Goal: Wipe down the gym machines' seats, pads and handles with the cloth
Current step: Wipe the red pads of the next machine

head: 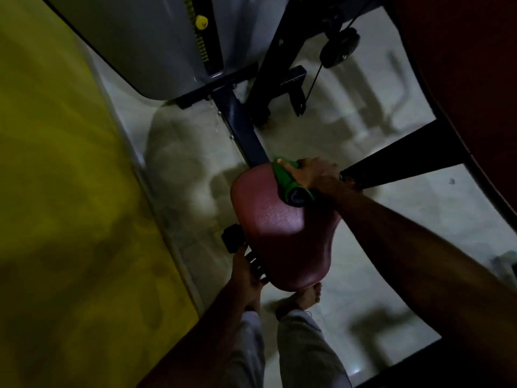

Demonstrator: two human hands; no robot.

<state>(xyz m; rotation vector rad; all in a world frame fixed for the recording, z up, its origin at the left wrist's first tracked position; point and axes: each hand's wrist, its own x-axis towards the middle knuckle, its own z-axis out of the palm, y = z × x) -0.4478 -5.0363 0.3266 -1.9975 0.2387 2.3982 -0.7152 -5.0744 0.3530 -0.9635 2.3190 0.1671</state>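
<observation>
As you look down over the red seat [282,236], your right hand [314,175] is at its far, narrow end, gripping the green cloth [288,182]. One finger lies straight along the top of the cloth and the others curl over the bunched fabric, which is pressed against the seat's upper right edge. Your left hand [247,271] is at the seat's near left edge, touching a black ribbed part [256,264] just under the rim. The light is poor there, so you cannot tell whether your fingers close around it or only rest on it.

A dark frame beam [243,127] runs from under the seat's far end to the grey weight-stack cover [140,37], which carries a yellow knob [201,22]. A black pulley [340,47] hangs to the right of the cover. A yellow surface [56,163] fills your left side. Your bare foot [305,296] stands on the pale tiled floor [377,214] just below the seat.
</observation>
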